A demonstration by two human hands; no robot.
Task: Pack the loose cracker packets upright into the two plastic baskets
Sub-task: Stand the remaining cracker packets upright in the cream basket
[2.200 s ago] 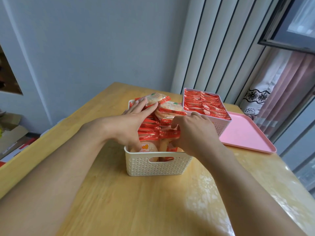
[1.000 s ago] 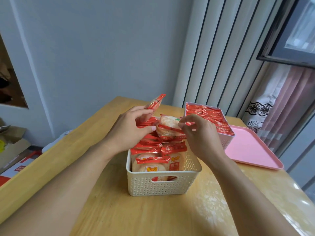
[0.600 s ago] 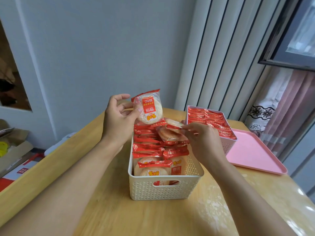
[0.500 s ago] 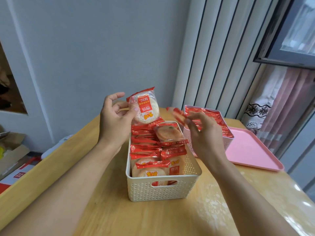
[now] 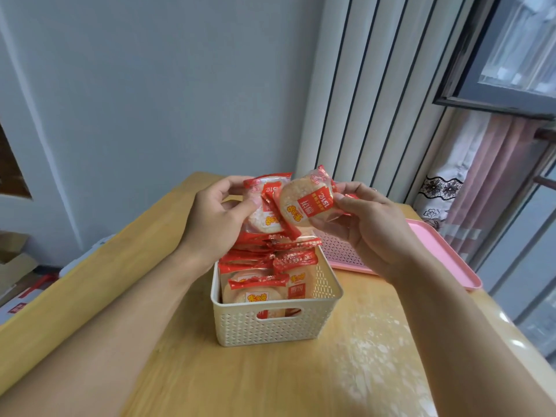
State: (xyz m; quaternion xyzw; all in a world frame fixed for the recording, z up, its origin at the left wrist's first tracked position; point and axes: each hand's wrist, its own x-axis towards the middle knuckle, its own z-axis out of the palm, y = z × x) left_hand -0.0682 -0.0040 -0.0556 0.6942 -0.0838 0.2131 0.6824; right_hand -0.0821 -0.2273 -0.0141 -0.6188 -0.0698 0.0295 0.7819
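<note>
A cream basket [image 5: 270, 326] stands on the wooden table in front of me, packed with several upright red cracker packets [image 5: 264, 266]. Above its far end my left hand [image 5: 216, 221] grips one cracker packet [image 5: 264, 218]. My right hand [image 5: 367, 224] pinches a second cracker packet [image 5: 307, 203], tilted and overlapping the first. The second basket [image 5: 340, 251], pink-white, shows only part of its wall behind my right hand; its contents are hidden.
A pink tray [image 5: 445, 260] lies at the right behind the second basket. The table [image 5: 270, 380] ends near the grey wall and ribbed panel at the back. Cardboard boxes [image 5: 15, 266] sit on the floor at the left.
My right hand lifted a packet off the top of the cream basket and brought it up beside the packet in my left hand. Both packets now overlap above the basket.
</note>
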